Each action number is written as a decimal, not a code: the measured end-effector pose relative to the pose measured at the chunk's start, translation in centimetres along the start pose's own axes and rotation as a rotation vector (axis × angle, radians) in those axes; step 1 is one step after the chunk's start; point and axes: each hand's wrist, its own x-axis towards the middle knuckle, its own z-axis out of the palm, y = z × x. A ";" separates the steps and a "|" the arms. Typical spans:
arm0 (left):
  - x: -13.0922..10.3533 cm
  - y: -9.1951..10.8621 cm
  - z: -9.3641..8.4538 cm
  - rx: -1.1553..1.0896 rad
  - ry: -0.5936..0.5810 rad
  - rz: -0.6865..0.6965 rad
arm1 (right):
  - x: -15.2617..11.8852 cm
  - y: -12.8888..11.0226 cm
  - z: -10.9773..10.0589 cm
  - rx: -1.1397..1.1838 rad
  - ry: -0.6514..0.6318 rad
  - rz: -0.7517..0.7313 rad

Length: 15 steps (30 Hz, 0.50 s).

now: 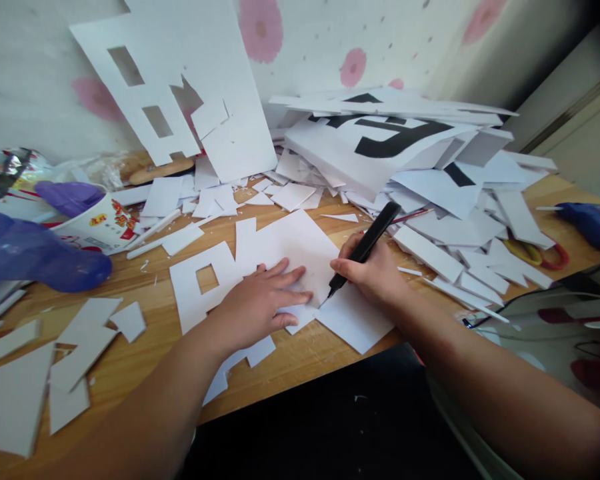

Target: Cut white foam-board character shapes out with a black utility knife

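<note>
My right hand [373, 267] grips a thick black craft knife [367, 243], tilted with its thin blade tip on a white board [305, 243]. Left of the blade, my left hand [265, 300] lies with fingers spread, pressing on the board. A square hole and notches are cut into the board's left part. Under my left wrist more white pieces [260, 351] stick out toward the table's front edge. Whether they belong to the same sheet is hidden by the hand.
A tall cut-out board [190, 80] leans on the wall. Behind my right hand rises a heap of white scraps [430, 173]. A blue glue gun [587, 223] and red-handled scissors [555, 253] lie right; a paper tub [100, 223] and purple bottle [40, 253] stand left. Offcuts [15, 393] litter the wooden table [150, 287].
</note>
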 end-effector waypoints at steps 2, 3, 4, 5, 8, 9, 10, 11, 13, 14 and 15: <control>0.1 0.0 0.1 0.017 0.014 0.005 | -0.2 -0.8 0.3 -0.071 -0.015 -0.022; 0.1 -0.1 0.2 0.027 0.023 0.009 | -0.4 -1.2 0.5 -0.091 -0.025 -0.029; 0.1 -0.1 0.2 0.035 0.032 0.013 | -0.6 -1.4 0.6 -0.095 -0.035 -0.028; 0.0 -0.1 0.3 0.042 0.035 0.016 | -0.7 -1.6 0.8 -0.086 -0.051 -0.018; -0.1 0.0 0.4 0.055 0.033 0.015 | -1.1 -1.6 1.0 -0.041 -0.117 0.023; -0.1 0.0 0.4 0.056 0.034 0.015 | -1.1 -1.6 1.0 -0.031 -0.131 0.034; -0.2 0.0 0.5 0.057 0.036 0.017 | -1.1 -1.5 1.0 -0.023 -0.138 0.041; -0.2 0.0 0.5 0.058 0.037 0.020 | -1.1 -1.5 1.0 -0.018 -0.139 0.047; -0.2 0.0 0.5 0.063 0.032 0.024 | -1.0 -1.4 0.9 -0.010 -0.118 0.055; -0.2 0.0 0.5 0.067 0.027 0.023 | -1.0 -1.4 0.8 -0.005 -0.106 0.057; -0.2 0.0 0.5 0.070 0.023 0.021 | -1.0 -1.3 0.8 0.000 -0.097 0.059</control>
